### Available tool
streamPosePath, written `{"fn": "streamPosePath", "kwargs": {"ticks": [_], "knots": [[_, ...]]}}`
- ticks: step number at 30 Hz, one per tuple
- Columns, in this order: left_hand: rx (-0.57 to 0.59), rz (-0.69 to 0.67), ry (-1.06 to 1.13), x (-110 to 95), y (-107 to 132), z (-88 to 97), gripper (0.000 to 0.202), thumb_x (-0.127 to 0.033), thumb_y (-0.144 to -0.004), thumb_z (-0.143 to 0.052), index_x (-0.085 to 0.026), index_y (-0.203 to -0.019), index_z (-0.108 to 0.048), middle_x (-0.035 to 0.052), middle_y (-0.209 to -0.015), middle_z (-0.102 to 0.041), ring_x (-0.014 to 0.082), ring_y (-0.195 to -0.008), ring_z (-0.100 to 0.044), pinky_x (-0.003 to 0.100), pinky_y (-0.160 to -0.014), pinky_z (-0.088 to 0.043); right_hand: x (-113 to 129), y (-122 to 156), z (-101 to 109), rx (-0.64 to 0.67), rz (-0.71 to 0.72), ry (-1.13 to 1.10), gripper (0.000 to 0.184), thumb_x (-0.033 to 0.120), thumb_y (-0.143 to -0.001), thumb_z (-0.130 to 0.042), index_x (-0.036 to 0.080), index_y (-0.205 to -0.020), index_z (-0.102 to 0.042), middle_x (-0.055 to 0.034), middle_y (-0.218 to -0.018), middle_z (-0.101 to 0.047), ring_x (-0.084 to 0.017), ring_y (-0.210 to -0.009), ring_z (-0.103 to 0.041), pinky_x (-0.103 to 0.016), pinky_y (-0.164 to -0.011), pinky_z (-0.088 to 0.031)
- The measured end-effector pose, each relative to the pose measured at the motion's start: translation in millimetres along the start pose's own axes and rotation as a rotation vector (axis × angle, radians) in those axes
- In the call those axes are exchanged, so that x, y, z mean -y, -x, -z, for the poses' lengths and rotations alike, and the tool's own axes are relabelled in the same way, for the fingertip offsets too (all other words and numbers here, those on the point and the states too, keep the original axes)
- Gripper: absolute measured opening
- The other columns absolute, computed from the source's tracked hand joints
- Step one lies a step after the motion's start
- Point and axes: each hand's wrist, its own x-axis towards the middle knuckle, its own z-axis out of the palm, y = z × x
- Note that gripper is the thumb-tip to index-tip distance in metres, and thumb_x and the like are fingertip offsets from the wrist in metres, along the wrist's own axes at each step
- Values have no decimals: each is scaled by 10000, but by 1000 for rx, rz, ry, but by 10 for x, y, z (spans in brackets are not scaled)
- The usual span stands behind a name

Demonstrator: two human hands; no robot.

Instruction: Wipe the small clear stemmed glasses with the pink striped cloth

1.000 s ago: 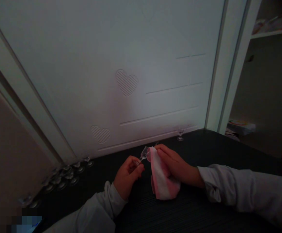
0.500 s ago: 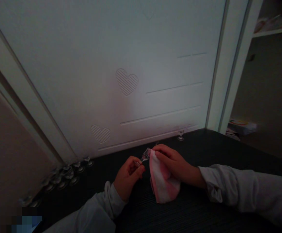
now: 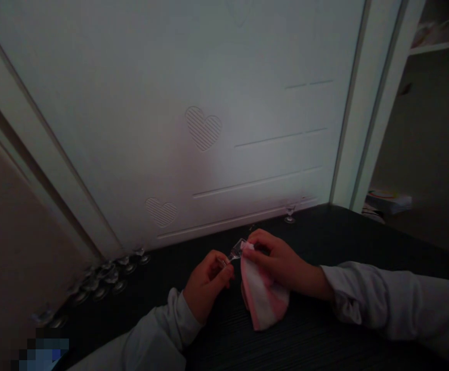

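Observation:
My left hand [image 3: 208, 282] is closed, pinching the stem and foot of a tiny clear glass [image 3: 235, 251] that lies tilted toward the right. My right hand [image 3: 282, 264] is closed on a pink and white cloth [image 3: 262, 296] and presses a corner of it against the bowl of the small glass. The rest of the cloth hangs down onto the dark tabletop [image 3: 325, 330]. Both arms wear pale long sleeves.
Several more tiny glasses [image 3: 104, 278] stand in a cluster at the left along the foot of a white panel with embossed hearts [image 3: 203, 129]. One single small glass [image 3: 289, 213] stands at the panel's base to the right. Shelves with papers [image 3: 389, 201] lie at far right.
Both hands have stayed together over the table. The cloth corner has shifted on the glass bowl, and the view has drifted slightly.

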Motion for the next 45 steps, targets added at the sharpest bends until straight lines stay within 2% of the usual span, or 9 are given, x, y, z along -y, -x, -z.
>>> {"fn": "streamPosePath", "kwargs": {"ticks": [6, 13, 16, 22, 29, 32, 37, 42, 45], "knots": [[48, 12, -18, 38, -3, 12, 277, -430, -770, -476, -156, -742, -440, -17, -610, -508, 98, -552, -443, 243, -547, -359, 22, 12, 12, 14, 9, 4, 185, 289, -802, -465, 155, -726, -567, -23, -772, -498, -141, -725, -493, -276, -662, -404], [60, -1, -40, 29, 32, -2, 290, -450, -764, -465, -164, -727, -438, -19, -611, -504, 107, -558, -446, 245, -554, -366, 1, 4, 28, 87, 82, -43, 202, 264, -744, -551, 161, -914, -592, -62, -985, -471, -181, -949, -473, -320, -840, -374], [72, -12, -125, 13, 53, -7, 279, -443, -766, -459, -166, -732, -450, -17, -622, -507, 118, -582, -459, 250, -568, -368, -14, 10, 15, 72, 95, -74, 169, 241, -735, -555, 167, -884, -585, -67, -1041, -469, -184, -996, -460, -329, -875, -357], [100, -36, -337, -59, 77, 2, 243, -406, -780, -447, -168, -731, -462, -26, -626, -485, 115, -577, -452, 240, -551, -353, 23, 36, 14, 80, 61, -41, 254, 250, -761, -519, 178, -1005, -511, -59, -1000, -524, -180, -927, -501, -327, -816, -396], [98, -36, -363, -61, 67, 12, 259, -419, -789, -419, -168, -735, -453, -16, -626, -499, 127, -583, -461, 253, -562, -360, 14, 48, -1, 79, 86, -39, 219, 246, -817, -430, 175, -1012, -502, -61, -984, -547, -174, -914, -514, -321, -820, -396], [92, -37, -337, -49, 68, 11, 263, -422, -797, -405, -168, -740, -447, -13, -631, -504, 128, -590, -467, 254, -567, -362, 26, 48, 1, 103, 46, -44, 220, 269, -798, -463, 170, -983, -530, -49, -947, -565, -174, -881, -526, -309, -801, -400], [90, -57, -345, -43, 78, 4, 265, -422, -788, -418, -166, -727, -455, -17, -631, -493, 123, -586, -461, 247, -560, -360, 49, 38, 8, 166, -71, -103, 192, 285, -733, -545, 161, -878, -561, -3, -759, -562, -142, -688, -526, -248, -610, -422], [100, -72, -396, -51, 88, -7, 220, -380, -790, -437, -169, -739, -472, -25, -631, -500, 117, -580, -467, 235, -559, -358, 58, 29, 8, 189, -101, -179, 159, 237, -694, -574, 163, -833, -550, 4, -749, -549, -132, -682, -513, -231, -592, -415], [113, -82, -447, -68, 93, -13, 220, -380, -787, -439, -171, -731, -477, -27, -615, -492, 117, -568, -460, 233, -549, -354, 63, 31, 5, 196, -99, -150, 142, 216, -684, -579, 170, -814, -542, 12, -735, -543, -126, -672, -505, -227, -590, -410]]}}
